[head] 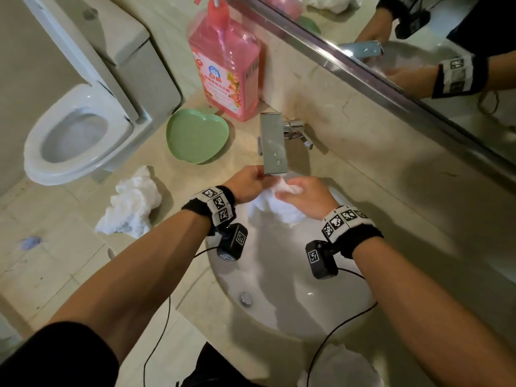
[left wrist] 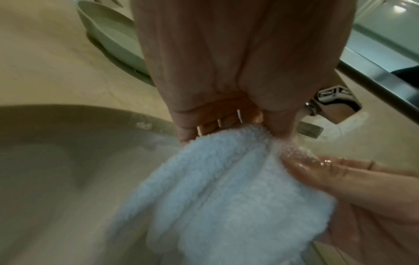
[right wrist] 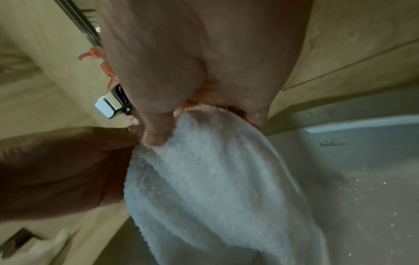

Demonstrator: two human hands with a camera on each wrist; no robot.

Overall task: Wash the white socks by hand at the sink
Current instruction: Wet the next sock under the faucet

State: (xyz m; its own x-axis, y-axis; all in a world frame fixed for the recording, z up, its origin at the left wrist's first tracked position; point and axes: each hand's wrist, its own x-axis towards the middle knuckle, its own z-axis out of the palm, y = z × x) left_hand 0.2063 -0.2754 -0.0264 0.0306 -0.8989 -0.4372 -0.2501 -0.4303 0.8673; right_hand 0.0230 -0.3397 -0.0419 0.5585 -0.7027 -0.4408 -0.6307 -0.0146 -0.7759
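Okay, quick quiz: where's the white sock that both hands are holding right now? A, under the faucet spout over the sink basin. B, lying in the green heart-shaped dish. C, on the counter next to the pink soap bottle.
A: the left hand and right hand grip the white sock just below the faucet spout, above the sink.

Left hand (head: pixel 245 184): fingers curled, pinching white sock (head: pixel 279 205). Right hand (head: pixel 305 195): curled round same sock. Both forearms extended forward, hands close together.
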